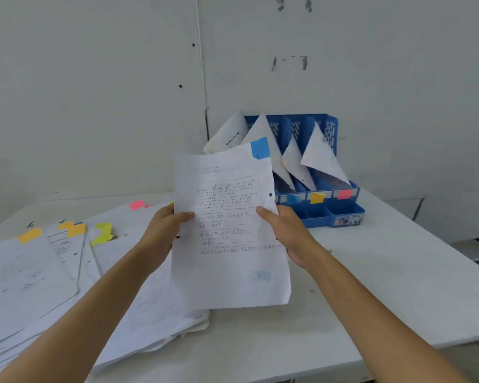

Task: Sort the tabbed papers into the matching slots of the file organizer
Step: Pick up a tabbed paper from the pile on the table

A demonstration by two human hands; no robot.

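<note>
Both bare forearms reach forward from the lower corners and converge, with the wrists roughly straight. The left hand (162, 233) pinches the left edge of a sheet (230, 258), its thumb lying across the front and the other fingers hidden behind. The right hand (286, 233) pinches the opposite edge at about the same height, thumb likewise on the front, fingers behind. The two hands are level, with the sheet upright between them.

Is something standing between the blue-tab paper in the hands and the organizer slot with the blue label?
Nothing visible blocks it. The paper is held up before the organizer; its slots already hold leaning sheets.
</note>
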